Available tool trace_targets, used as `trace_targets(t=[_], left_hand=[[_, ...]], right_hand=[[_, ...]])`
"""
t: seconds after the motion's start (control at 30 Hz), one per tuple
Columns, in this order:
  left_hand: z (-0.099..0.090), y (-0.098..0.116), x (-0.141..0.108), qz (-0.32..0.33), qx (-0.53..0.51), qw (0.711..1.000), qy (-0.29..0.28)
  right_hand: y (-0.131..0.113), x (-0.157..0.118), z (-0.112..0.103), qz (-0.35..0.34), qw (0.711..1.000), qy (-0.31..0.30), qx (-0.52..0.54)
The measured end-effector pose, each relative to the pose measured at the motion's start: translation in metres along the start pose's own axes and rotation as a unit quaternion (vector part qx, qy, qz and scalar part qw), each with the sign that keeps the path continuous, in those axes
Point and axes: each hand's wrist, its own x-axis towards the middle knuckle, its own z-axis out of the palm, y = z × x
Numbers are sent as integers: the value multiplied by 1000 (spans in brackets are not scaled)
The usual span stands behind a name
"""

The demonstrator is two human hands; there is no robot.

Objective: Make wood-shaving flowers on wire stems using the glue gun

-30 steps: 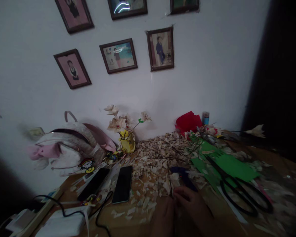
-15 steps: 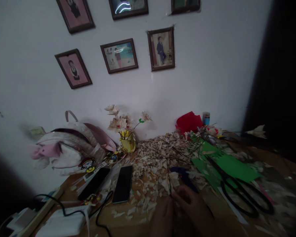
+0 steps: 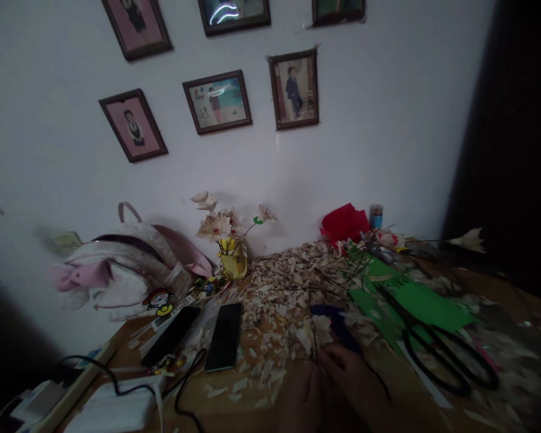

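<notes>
Low in the middle, my left hand (image 3: 301, 391) and my right hand (image 3: 352, 376) are close together, dim in the poor light. A thin dark stem (image 3: 314, 338) stands up from between them. The left fingers are closed around its lower part, and the right thumb and fingers pinch it just beside. What lies inside the fingers is hidden. Just beyond the right hand lies a dark blue glue gun (image 3: 342, 332) with a small red light. Pale paper scraps (image 3: 270, 340) cover the tabletop around both hands.
Large black-handled scissors (image 3: 433, 355) lie on green paper (image 3: 426, 300) at right. Left are a phone (image 3: 224, 337), a white box (image 3: 112, 409) with cables and a backpack (image 3: 130, 264). Behind stand a yellow vase (image 3: 233, 264) of paper flowers and red paper (image 3: 345, 224).
Both hands have shifted slightly right together with the stem, whose tip now sits a little further right. The surrounding things look the same.
</notes>
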Motion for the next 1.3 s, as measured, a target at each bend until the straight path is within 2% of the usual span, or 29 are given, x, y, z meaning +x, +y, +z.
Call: trace_targets(t=[0.23,0.37,0.5,0.8,1.0,1.3], left_hand=[[2,0,-3,7,11,999,32],[3,-7,1,20,-9,999,29],[6,-11,5,10,-22,1000,15],[6,-15,5,35,-41,998,23],[9,-14,5,20,-1,999,36],[10,-14,5,41,10,998,48]], right_hand=[[-8,-4,-1,25,999,3,23],[-13,-8,-2,43,999,14,29],[-13,-10,-1,38,999,23,17],[-16,-9,1,23,999,17,24],[-16,-10,0,27,1000,11,-4],[-20,-10,1,31,999,14,-5]])
